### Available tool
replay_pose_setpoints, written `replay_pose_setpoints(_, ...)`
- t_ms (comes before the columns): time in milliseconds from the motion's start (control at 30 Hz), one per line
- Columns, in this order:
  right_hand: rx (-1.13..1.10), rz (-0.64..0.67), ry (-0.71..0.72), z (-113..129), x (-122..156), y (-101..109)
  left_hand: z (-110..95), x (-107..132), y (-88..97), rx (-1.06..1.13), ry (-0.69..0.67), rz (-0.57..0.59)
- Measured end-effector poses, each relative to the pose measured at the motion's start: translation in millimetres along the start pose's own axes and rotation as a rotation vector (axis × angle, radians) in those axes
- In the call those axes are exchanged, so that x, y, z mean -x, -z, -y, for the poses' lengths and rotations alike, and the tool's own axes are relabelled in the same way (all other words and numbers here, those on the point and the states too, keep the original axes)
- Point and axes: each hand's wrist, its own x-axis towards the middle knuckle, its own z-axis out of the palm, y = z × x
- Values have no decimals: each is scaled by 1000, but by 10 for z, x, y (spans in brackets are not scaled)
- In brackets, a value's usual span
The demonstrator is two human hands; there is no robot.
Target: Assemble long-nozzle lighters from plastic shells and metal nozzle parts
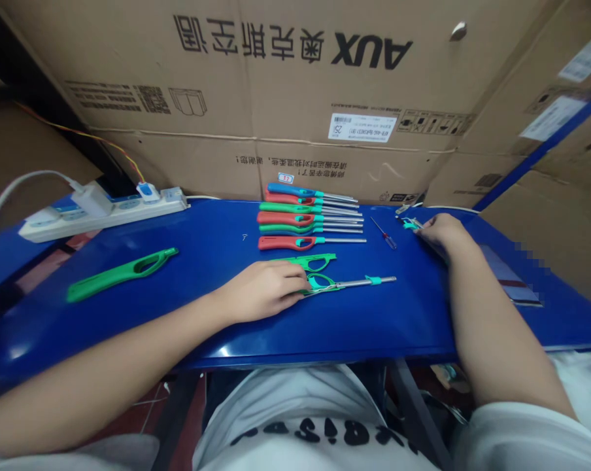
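My left hand (269, 289) lies over an opened green gas lighter, its fingers curled down on the handle. From under the fingers a teal trigger (318, 282), thin wires and a long metal tube (359, 283) stretch to the right. A green handle half (320, 261) rests just behind that hand, partly hidden by it. At the right, my right hand (442, 233) is closed, fingertips down at a small cluster of teal lighter parts (409, 224) with thin metal bits. What exactly the fingertips grip is hidden.
Several assembled lighters (295, 218) in red, green and blue lie in a row behind. A screwdriver (384, 234) and tiny screws (245, 237) are nearby. Left are another green handle half (123, 275) and a power strip (104, 214). Cardboard (286, 98) walls the blue table (217, 258).
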Motion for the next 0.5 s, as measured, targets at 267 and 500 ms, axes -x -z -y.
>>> replay_pose_setpoints(267,111,68,-208,149,100,180,-14,-5,-1,-14,-2,-8)
replay_pose_setpoints(500,55,26,-137,15,25,1,-16,4,10,-23,-19,-22)
